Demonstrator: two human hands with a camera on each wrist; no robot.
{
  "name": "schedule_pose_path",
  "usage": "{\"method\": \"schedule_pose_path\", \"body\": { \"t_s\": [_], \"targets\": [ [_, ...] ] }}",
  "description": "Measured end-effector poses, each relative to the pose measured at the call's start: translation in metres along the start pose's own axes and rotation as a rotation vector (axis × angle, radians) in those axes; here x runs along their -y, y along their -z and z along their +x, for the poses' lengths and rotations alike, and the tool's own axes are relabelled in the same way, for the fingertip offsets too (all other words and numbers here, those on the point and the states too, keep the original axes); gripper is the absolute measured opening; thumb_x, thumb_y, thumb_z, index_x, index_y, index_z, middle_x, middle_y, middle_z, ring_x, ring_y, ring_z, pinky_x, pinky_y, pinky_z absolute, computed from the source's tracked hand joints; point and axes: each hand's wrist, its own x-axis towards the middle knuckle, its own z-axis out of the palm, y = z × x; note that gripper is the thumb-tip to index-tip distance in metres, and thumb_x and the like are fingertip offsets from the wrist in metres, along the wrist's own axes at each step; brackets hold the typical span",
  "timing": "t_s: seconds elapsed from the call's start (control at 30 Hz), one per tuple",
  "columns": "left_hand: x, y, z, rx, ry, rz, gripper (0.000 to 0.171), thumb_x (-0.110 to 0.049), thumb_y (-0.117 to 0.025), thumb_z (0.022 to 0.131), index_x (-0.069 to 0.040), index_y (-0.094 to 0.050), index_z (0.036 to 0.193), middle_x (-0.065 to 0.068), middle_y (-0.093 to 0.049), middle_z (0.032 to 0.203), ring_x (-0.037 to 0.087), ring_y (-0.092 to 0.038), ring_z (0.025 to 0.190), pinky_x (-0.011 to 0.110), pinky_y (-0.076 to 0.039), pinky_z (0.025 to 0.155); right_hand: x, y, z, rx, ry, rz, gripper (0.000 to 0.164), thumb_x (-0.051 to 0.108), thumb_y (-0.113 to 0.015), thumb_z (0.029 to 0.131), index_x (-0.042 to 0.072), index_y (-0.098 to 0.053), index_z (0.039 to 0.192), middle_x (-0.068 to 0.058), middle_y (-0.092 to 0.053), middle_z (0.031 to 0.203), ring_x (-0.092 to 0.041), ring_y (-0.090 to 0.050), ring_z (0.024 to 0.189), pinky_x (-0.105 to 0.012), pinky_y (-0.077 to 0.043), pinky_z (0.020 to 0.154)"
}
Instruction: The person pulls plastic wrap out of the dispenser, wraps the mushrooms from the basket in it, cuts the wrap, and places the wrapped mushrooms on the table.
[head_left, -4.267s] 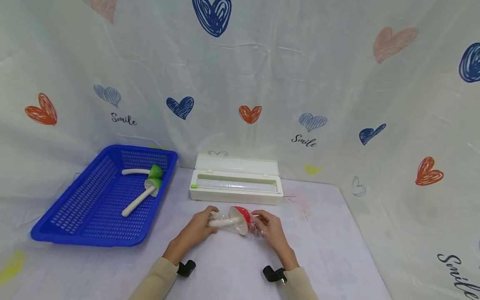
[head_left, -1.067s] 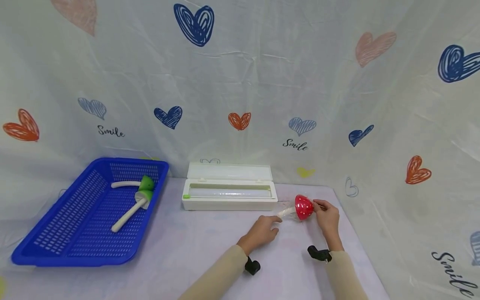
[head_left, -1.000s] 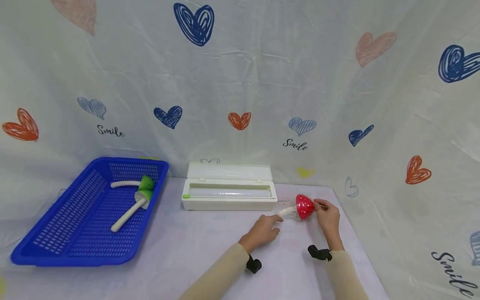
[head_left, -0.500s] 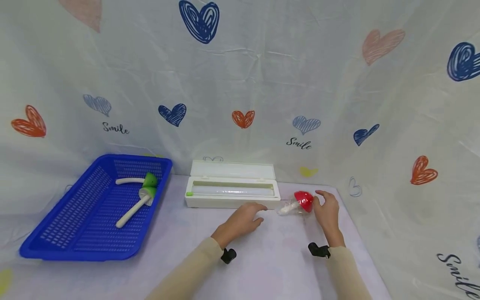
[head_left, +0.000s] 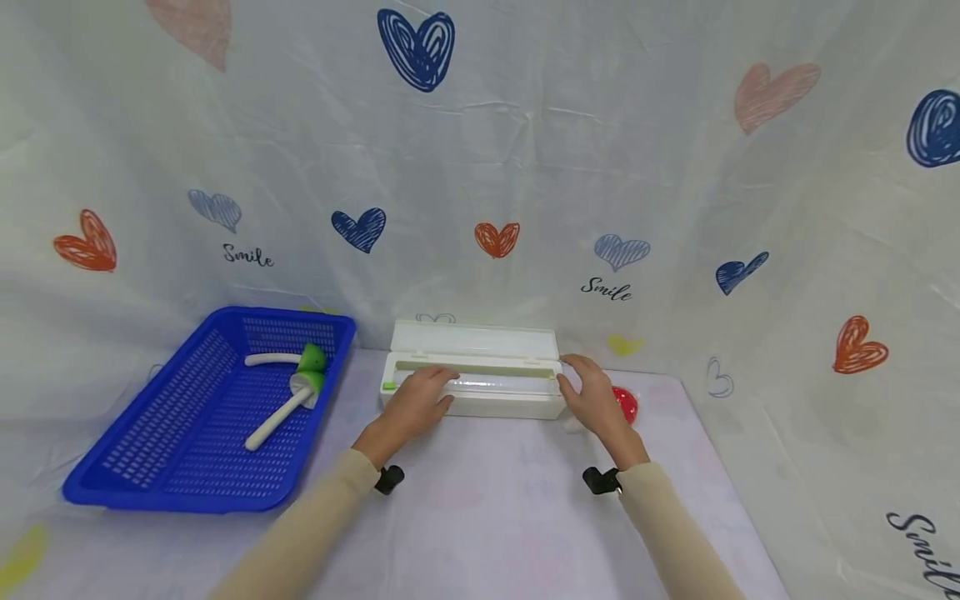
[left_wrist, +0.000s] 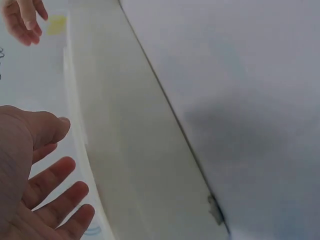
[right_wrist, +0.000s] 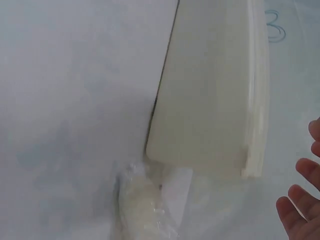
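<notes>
White box (head_left: 502,407): long, low, on the table near the backdrop, centre of head view; between the two hands.
Lid (head_left: 480,340): hinged up at the back, leaning toward the backdrop.
Film roll (head_left: 504,383): clear, glossy, lying lengthwise inside the white box.
Green piece (head_left: 388,386): small, at the box's left end.
Left hand (head_left: 415,406): over the left part of the box; wide grip, fingers spread in left wrist view; contact with the box, cannot tell.
Right hand (head_left: 597,402): at the box's right end; wide grip, fingers loosely apart in right wrist view; contact, cannot tell.
Red mushroom (head_left: 625,403): lying right of the box, partly hidden behind the right hand; cap dotted white, pale stem toward the box.
Clear wrap (right_wrist: 145,212): crinkled around the pale stem, near the box's corner.
Wrist cameras: black, one per wrist, left (head_left: 389,480), right (head_left: 601,480).
Sleeves: beige, both arms.
Blue basket (head_left: 202,433): left of the box, apart from it, perforated.
Green mushrooms: two in the basket, caps touching or nearly so, back one (head_left: 281,360), front one (head_left: 277,419).
Table (head_left: 487,525): pale cloth, faint blotches.
Backdrop (head_left: 480,150): white sheet, hearts in blue, red, pink, yellow; "Smile" lettering.
</notes>
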Motion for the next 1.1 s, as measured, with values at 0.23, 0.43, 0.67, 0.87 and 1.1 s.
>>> {"method": "schedule_pose_path", "body": {
  "t_s": [0.23, 0.43, 0.67, 0.87, 1.1],
  "targets": [
    [0.023, -0.001, -0.012, -0.067, 0.010, 0.089, 0.031, -0.015, -0.079, 0.091, -0.004, -0.071, 0.119, 0.015, -0.071, 0.119, 0.036, -0.066, 0.113, 0.052, -0.054, 0.095, 0.019, -0.035, 0.001, 0.141, 0.112, -0.051, 0.038, 0.016, -0.071, 0.097, -0.001, -0.065, 0.131, -0.021, -0.063, 0.136, -0.040, -0.057, 0.131, -0.053, -0.047, 0.111],
    [0.029, -0.003, -0.014, -0.086, 0.000, 0.108, 0.025, -0.015, -0.079, 0.090, -0.003, -0.075, 0.112, 0.010, -0.072, 0.104, 0.030, -0.068, 0.099, 0.047, -0.055, 0.086, 0.023, -0.059, 0.001, 0.079, 0.257, -0.127, 0.019, 0.012, -0.075, 0.094, 0.001, -0.075, 0.110, -0.016, -0.070, 0.113, -0.037, -0.063, 0.111, -0.052, -0.053, 0.095],
    [0.030, -0.002, -0.012, -0.096, 0.000, 0.085, 0.015, -0.010, -0.080, 0.088, -0.004, -0.079, 0.102, 0.008, -0.072, 0.095, 0.029, -0.068, 0.091, 0.045, -0.056, 0.082, 0.028, -0.066, 0.000, 0.060, 0.240, -0.132, 0.009, 0.010, -0.073, 0.095, 0.005, -0.078, 0.100, -0.011, -0.072, 0.102, -0.033, -0.066, 0.100, -0.050, -0.055, 0.086],
    [0.032, -0.001, -0.006, -0.054, 0.107, -0.026, 0.019, -0.014, -0.077, 0.092, -0.004, -0.077, 0.108, 0.012, -0.073, 0.104, 0.032, -0.068, 0.099, 0.047, -0.056, 0.088, 0.031, -0.065, 0.003, 0.066, 0.206, -0.127, 0.007, 0.009, -0.072, 0.095, 0.005, -0.078, 0.096, -0.010, -0.073, 0.099, -0.032, -0.068, 0.098, -0.050, -0.055, 0.084],
    [0.033, -0.005, -0.001, -0.077, 0.173, -0.077, 0.019, -0.016, -0.076, 0.092, -0.004, -0.078, 0.108, 0.015, -0.073, 0.107, 0.035, -0.065, 0.107, 0.050, -0.054, 0.094, 0.031, -0.066, 0.009, 0.067, 0.158, -0.094, 0.008, 0.008, -0.071, 0.096, 0.004, -0.077, 0.092, -0.010, -0.074, 0.094, -0.029, -0.069, 0.094, -0.048, -0.057, 0.080]
  ]
}}
